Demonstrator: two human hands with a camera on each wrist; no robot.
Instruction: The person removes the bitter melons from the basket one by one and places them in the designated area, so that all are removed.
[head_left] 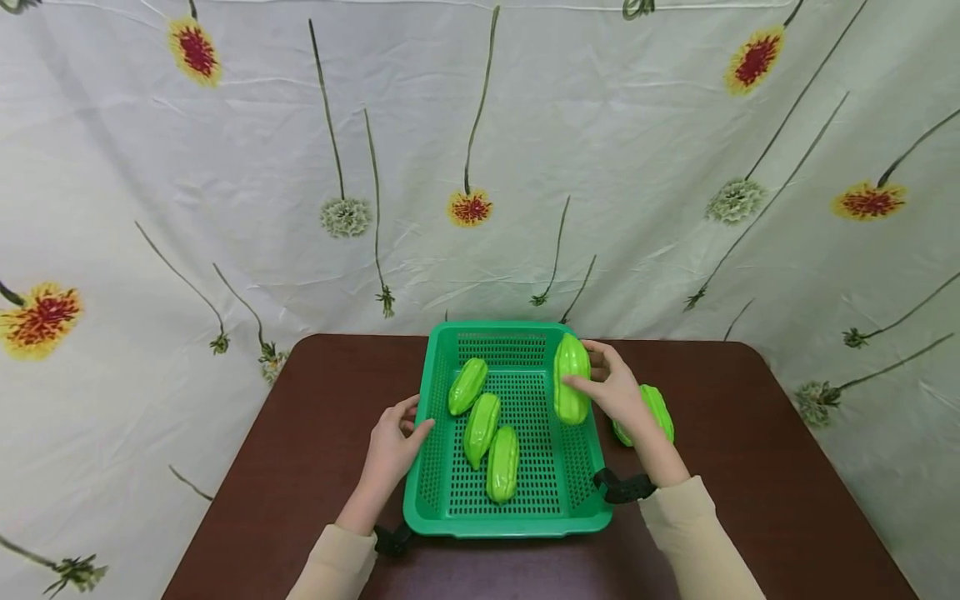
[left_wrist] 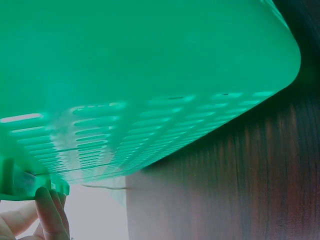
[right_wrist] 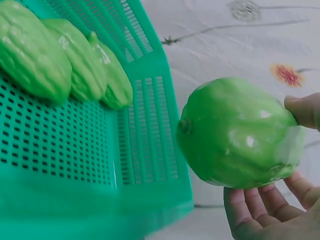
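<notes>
The lifted gourd (head_left: pixel 572 379) is at the two o'clock side of the green basket (head_left: pixel 517 524), over the rim, and we see the right hand (head_left: pixel 618 392) grasping it between thumb and fingers. The right wrist view shows us the same grip, thumb on one side and fingers on the other; whether the gourd brushes the rim, we cannot tell.

Taking the basket's middle as the centre of our clock, we count three gourds resting on its floor — the far gourd (head_left: pixel 468 387) between ten and eleven, the middle gourd (head_left: pixel 482 430) at nine, and the near gourd (head_left: pixel 502 464) between six and seven. We judge these three to be done with. Beyond the basket, at three o'clock, the outside gourd (head_left: pixel 658 410) lies on the bench (head_left: pixel 727 492), partly hidden by the right forearm (head_left: pixel 663 458); we cannot tell whether the green patches on either side of that arm belong to one gourd or two.

At nine o'clock the left hand (head_left: pixel 392 440) grips the rim, which we take as steadying the basket. By our reckoning the work is about half done or better — three in, one in hand and not yet let go, at least one left on the bench.
</notes>
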